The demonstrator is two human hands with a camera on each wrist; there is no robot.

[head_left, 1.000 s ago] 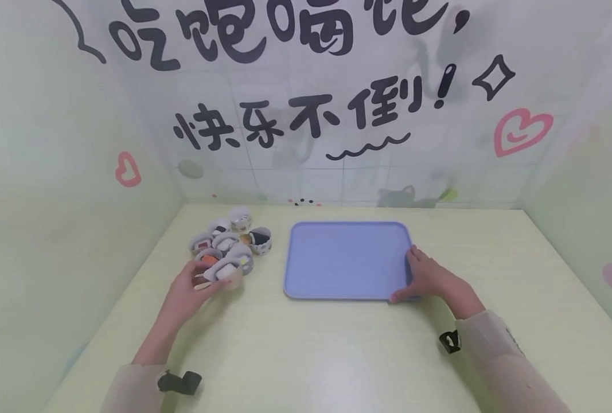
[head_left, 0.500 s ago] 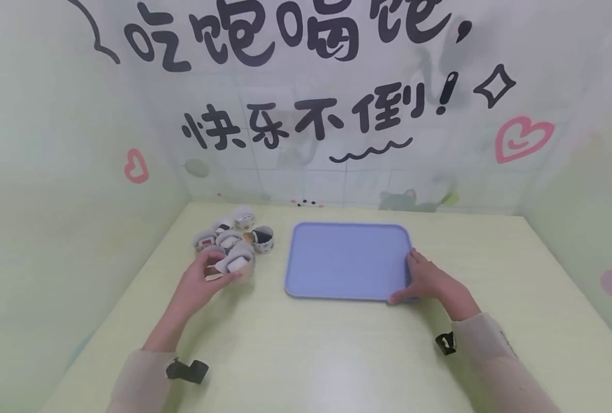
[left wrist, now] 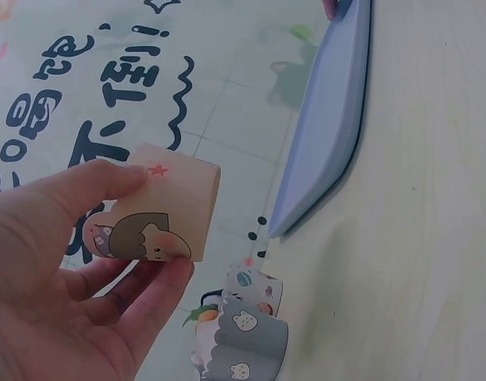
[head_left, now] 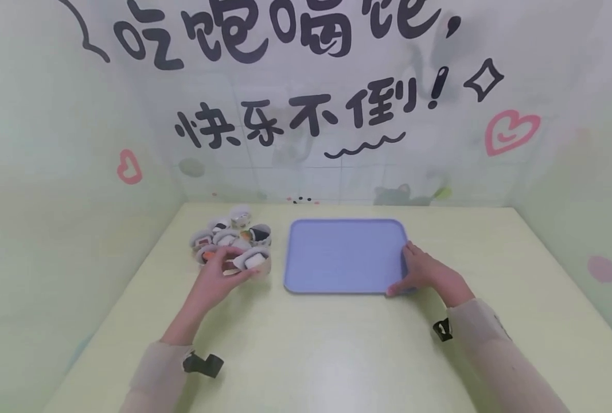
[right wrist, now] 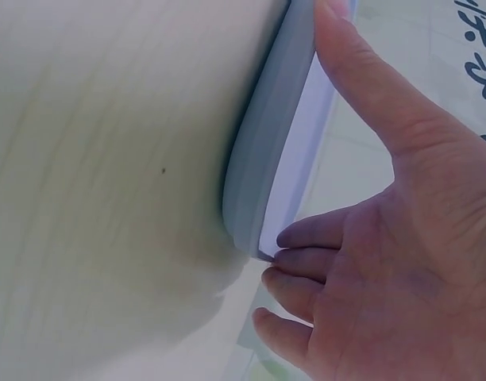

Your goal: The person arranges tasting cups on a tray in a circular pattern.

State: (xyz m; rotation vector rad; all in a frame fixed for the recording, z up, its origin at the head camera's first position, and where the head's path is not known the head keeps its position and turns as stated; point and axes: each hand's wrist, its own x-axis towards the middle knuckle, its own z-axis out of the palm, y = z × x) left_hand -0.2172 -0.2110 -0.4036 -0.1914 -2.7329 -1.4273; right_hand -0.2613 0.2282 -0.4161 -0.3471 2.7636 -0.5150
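Observation:
In the head view my left hand (head_left: 217,285) holds a small pink paper cup (left wrist: 183,198) over the table, thumb on one side and fingers on the other. A cartoon face is printed on its wall, and a white filling (head_left: 256,261) shows at its mouth. Just behind it stand several similar small cups (head_left: 226,238), some partly covered by the hand. The blue-violet rectangular tray (head_left: 344,258) lies flat to the right, nothing on it. My right hand (head_left: 429,274) touches the tray's right end, thumb at the near corner and fingers along the side rim.
The pale wooden table (head_left: 306,350) extends toward me. A printed wall (head_left: 306,183) with large black lettering rises behind it, and side walls stand left and right. In the left wrist view a grey cup (left wrist: 255,341) with bear faces is close below the left hand.
My left hand has carried the pink paper cup to the right and slightly up, out from the front of the cup group toward the tray. The right hand stays at the tray's right end.

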